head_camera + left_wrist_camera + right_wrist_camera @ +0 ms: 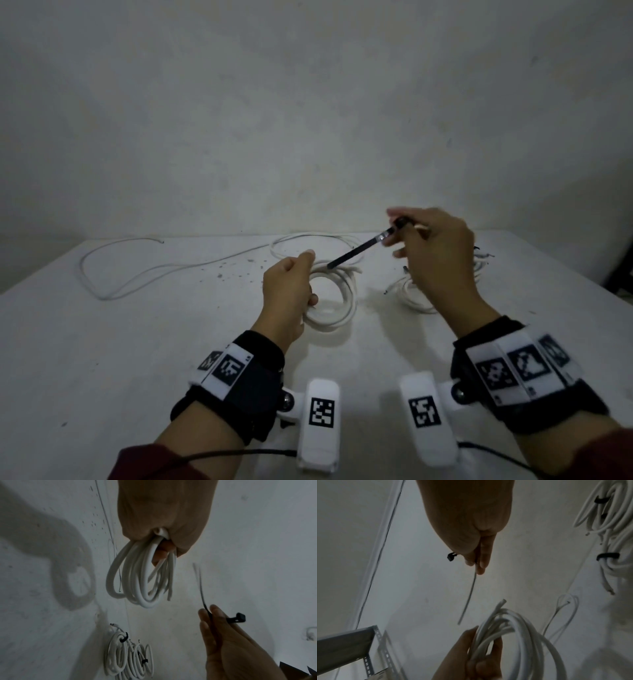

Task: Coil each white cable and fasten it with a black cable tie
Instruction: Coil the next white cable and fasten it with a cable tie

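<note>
My left hand (295, 286) holds a coiled white cable (339, 298) just above the table, fingers curled round one side of the loops (140, 577). My right hand (406, 230) is raised to the right of it and pinches a black cable tie (358, 251) near its head end. The tie's tail slants down toward the coil's top and stops short of it. In the right wrist view the tie (469, 595) hangs from my fingertips (480, 566), its head (451, 557) sticking out to the left, above the coil (513, 635).
A loose white cable (137, 270) snakes over the table's left side, with another loop (308, 240) at the back. Coils bound with black ties (128, 655) lie on the right, partly behind my right hand. A metal rack edge (346, 642) shows beside the table.
</note>
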